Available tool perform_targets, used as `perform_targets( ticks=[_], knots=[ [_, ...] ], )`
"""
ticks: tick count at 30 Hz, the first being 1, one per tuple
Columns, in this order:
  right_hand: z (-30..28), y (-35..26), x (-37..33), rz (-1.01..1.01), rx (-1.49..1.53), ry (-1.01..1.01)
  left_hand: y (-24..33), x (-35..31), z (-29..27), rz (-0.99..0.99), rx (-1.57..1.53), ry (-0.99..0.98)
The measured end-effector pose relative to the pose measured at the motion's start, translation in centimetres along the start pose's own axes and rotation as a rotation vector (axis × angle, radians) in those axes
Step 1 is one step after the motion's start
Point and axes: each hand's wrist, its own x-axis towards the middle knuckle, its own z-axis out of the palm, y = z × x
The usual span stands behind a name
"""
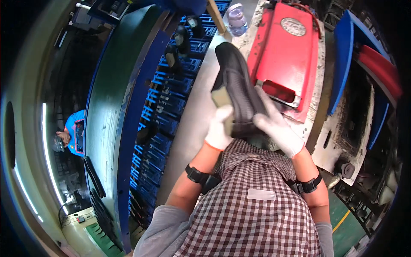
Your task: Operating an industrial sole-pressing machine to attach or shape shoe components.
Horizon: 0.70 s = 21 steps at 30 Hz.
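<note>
A black leather boot (237, 83), its surface partly textured, is held in front of my checked apron with its narrow end pointing away from me. A pale yellowish block (221, 97) shows along its left side, perhaps the heel. My left hand (220, 127), in a white glove, grips the boot's near left side with the thumb against the pale part. On the right side, my gloved right hand (278, 128) closes around the boot's near part, slightly blurred. The boot hides some of the fingers of both hands.
Just beyond my right hand stands a red machine (284, 53) with a rectangular opening. A clear plastic bottle (236, 19) is at the far edge. To the left, a blue rack (167, 103) holds several dark shoes beside a long green conveyor (109, 107). A person (73, 132) is farther left.
</note>
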Motion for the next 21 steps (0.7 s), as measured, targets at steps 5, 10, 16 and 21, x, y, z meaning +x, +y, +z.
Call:
perform_targets(
  ticks=[5, 10, 16, 21],
  knots=[
    [0.6, 2.8, 0.5, -0.296, -0.544, -0.009, 5.4, -0.9, -8.4, 0.067, -0.097, 0.397],
    [0.0, 7.9, -3.1, -0.448, -0.79, 0.504, 12.4, 2.6, -21.9, 0.196, 0.238, 0.76],
    [1.6, 10.8, -3.2, -0.355, -1.142, 0.621, 23.9, 6.3, -34.3, 0.223, 0.391, 0.965],
    [1.5, 12.1, -3.2, -0.228, -1.225, 0.643, 26.5, 14.2, -31.0, 0.521, 0.923, 1.028]
  ],
)
